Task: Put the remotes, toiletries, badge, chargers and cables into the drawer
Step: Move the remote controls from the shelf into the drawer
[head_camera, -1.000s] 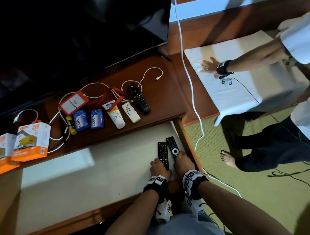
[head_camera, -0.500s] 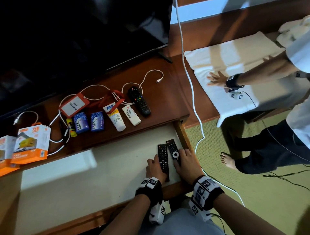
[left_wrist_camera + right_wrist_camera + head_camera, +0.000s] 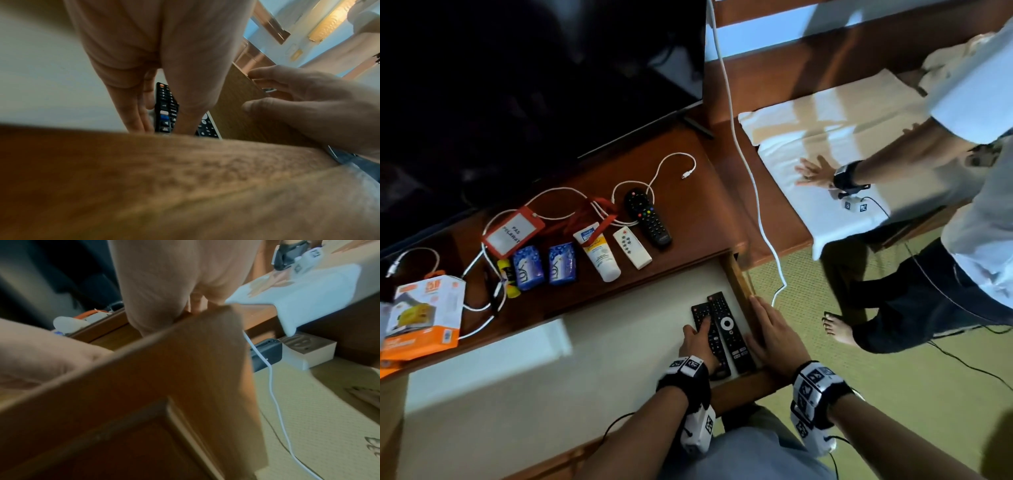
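The drawer (image 3: 585,359) stands pulled out, and two black remotes lie side by side in its right front corner. My left hand (image 3: 697,337) rests on the left remote (image 3: 698,310) with straight fingers. The right remote (image 3: 727,329) lies uncovered. My right hand (image 3: 770,329) rests along the drawer's right wall (image 3: 739,287), thumb against its inner face. On the shelf above lie a black remote (image 3: 647,219), a small white remote (image 3: 631,248), a cream tube (image 3: 599,251), two blue soap packs (image 3: 528,262), a yellow stick (image 3: 508,277), a red badge (image 3: 513,231), white cables (image 3: 571,205) and an orange charger box (image 3: 424,322).
A dark TV (image 3: 534,68) stands at the back of the shelf. A thick white cord (image 3: 756,192) hangs down past the drawer's right side to the green mat. Another person stands at the right, one hand (image 3: 815,171) on a white cloth, bare foot (image 3: 839,329) near the drawer.
My right hand has come off the right remote and moved onto the drawer's right wall. My left hand has slid further up the left remote. The other person's hand has shifted right.
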